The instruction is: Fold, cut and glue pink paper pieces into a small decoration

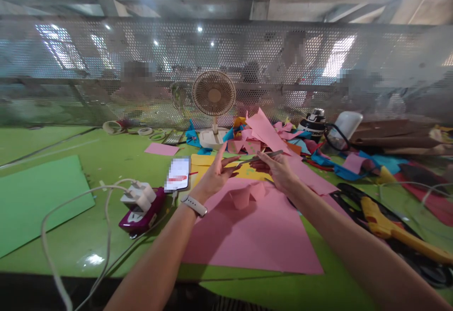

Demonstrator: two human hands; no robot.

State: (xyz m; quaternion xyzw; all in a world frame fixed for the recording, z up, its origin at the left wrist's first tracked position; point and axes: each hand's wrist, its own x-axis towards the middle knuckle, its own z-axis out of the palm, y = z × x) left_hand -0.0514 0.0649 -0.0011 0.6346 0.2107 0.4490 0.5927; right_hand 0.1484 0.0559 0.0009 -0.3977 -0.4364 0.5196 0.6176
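My right hand (278, 170) pinches a slim grey metal tool (271, 155) that looks like tweezers, its thin end pointing left. Across from it, my left hand (215, 174) has its fingers stretched out and the thumb raised, close to the tool's thin end; whether they touch is unclear. Yellow paper (249, 171) with small green marks lies beneath both hands. Nearer to me is a large pink sheet (247, 245), with a cut, curled pink paper piece (244, 197) standing on it.
A phone (178, 174) and a purple power strip (141, 216) with white plugs lie left. Green sheets (38, 197) are farther left. A fan (214, 94) stands behind, beside a heap of pink and blue scraps (264, 134). A yellow glue gun (380, 221) rests at right.
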